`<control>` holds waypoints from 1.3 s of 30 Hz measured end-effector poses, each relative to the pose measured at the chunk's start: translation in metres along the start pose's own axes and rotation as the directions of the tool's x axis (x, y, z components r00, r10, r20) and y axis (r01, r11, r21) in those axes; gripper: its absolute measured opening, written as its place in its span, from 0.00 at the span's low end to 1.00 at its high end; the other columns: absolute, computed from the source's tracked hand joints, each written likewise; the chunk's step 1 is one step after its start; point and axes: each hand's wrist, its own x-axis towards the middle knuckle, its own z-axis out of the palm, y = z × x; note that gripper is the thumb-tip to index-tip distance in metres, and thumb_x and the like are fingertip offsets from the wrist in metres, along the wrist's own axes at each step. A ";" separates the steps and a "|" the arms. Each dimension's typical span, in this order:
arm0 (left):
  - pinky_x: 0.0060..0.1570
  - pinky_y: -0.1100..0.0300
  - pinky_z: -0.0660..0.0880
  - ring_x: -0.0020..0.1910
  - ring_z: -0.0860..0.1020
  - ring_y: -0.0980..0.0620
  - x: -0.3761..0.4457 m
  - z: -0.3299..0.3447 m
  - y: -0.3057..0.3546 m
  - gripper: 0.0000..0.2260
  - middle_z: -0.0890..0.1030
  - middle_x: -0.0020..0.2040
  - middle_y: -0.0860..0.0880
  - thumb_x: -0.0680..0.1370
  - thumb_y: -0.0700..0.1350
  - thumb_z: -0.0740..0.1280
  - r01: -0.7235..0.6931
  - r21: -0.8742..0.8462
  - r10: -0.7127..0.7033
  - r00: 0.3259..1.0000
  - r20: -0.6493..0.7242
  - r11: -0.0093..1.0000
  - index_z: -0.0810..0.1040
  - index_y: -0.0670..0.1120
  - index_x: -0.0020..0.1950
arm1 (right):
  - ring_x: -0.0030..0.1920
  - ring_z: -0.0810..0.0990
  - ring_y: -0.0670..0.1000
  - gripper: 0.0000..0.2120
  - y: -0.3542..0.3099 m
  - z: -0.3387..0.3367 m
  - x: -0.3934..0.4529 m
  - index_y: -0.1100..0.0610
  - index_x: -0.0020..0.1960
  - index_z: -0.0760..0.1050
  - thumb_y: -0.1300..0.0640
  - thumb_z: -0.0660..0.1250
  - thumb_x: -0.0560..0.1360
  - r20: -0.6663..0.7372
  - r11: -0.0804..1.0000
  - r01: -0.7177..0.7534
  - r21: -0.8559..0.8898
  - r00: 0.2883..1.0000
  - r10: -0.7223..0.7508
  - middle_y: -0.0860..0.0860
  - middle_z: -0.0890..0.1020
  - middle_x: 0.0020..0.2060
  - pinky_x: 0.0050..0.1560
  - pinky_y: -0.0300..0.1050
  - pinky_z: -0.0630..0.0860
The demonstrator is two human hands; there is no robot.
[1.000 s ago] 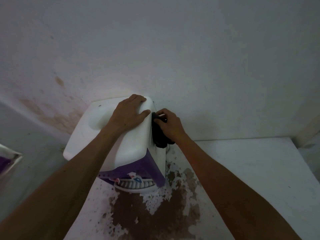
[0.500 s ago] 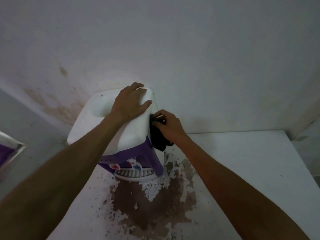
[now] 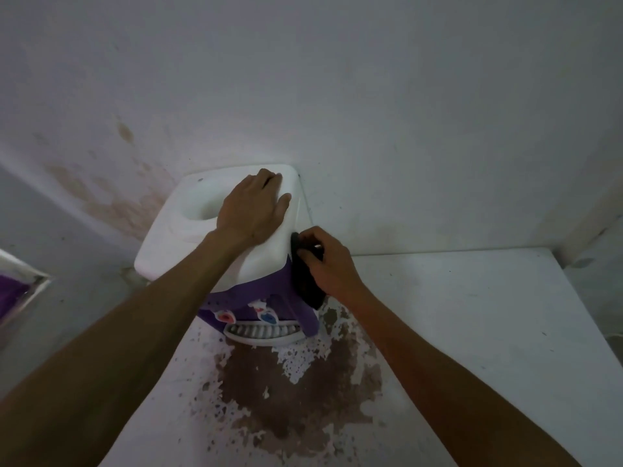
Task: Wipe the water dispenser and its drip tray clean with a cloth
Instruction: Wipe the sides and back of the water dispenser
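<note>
A small water dispenser (image 3: 175, 244) with a white top and purple front stands on a white table (image 3: 472, 332), against the wall. Its white slatted drip tray (image 3: 263, 333) sticks out at the bottom front, below a red tap and a blue tap. My left hand (image 3: 253, 207) lies flat on the white top, fingers spread near the right rear corner. My right hand (image 3: 327, 261) presses a dark cloth (image 3: 303, 281) against the dispenser's right side, just under the top's edge. The cloth hangs down toward the table.
The table's paint is peeled into a large brown patch (image 3: 296, 392) in front of the drip tray. A stained white wall (image 3: 337, 96) rises close behind. At the far left edge a framed purple object (image 3: 13, 291) shows partly.
My right hand and the cloth have slid slightly forward and down along the dispenser's right side. My left hand stays flat on the top. The camera has tilted a little.
</note>
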 end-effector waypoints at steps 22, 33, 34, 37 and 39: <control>0.49 0.54 0.72 0.54 0.77 0.46 0.000 0.002 0.002 0.20 0.76 0.65 0.46 0.82 0.53 0.58 0.034 0.016 -0.033 0.997 -0.073 0.999 0.73 0.43 0.68 | 0.45 0.79 0.41 0.07 0.005 0.009 -0.001 0.55 0.56 0.78 0.62 0.66 0.79 -0.037 0.999 0.001 -0.037 0.999 -0.002 0.46 0.83 0.48 0.44 0.23 0.70; 0.53 0.51 0.74 0.59 0.77 0.46 -0.001 0.000 0.003 0.22 0.74 0.69 0.47 0.83 0.53 0.58 0.047 -0.009 -0.047 0.997 -0.063 0.999 0.71 0.44 0.73 | 0.43 0.80 0.46 0.06 0.015 0.006 -0.001 0.55 0.56 0.79 0.58 0.67 0.79 0.040 0.988 -0.112 -0.109 0.992 0.116 0.51 0.84 0.47 0.46 0.37 0.80; 0.53 0.50 0.74 0.59 0.77 0.46 -0.001 0.000 0.003 0.22 0.74 0.69 0.47 0.82 0.53 0.58 0.050 -0.012 -0.051 0.997 -0.065 0.999 0.71 0.44 0.73 | 0.43 0.79 0.45 0.06 0.007 0.004 0.003 0.56 0.56 0.79 0.58 0.68 0.79 -0.008 0.994 -0.075 -0.076 0.997 0.075 0.50 0.84 0.47 0.43 0.29 0.76; 0.53 0.50 0.75 0.59 0.77 0.46 0.000 0.001 0.001 0.22 0.75 0.68 0.47 0.82 0.53 0.59 0.056 -0.012 -0.057 0.996 -0.071 0.998 0.71 0.44 0.72 | 0.43 0.77 0.41 0.06 -0.004 0.008 0.006 0.57 0.56 0.79 0.58 0.67 0.80 -0.110 1.000 -0.014 -0.005 0.994 0.013 0.48 0.83 0.47 0.42 0.23 0.70; 0.52 0.51 0.75 0.58 0.78 0.46 0.000 0.002 0.001 0.21 0.75 0.67 0.47 0.82 0.54 0.59 0.049 -0.010 -0.050 0.996 -0.077 0.999 0.72 0.44 0.72 | 0.42 0.78 0.42 0.07 0.006 0.018 -0.002 0.57 0.57 0.79 0.58 0.66 0.81 -0.129 0.999 -0.044 -0.011 0.991 0.042 0.48 0.83 0.46 0.41 0.25 0.70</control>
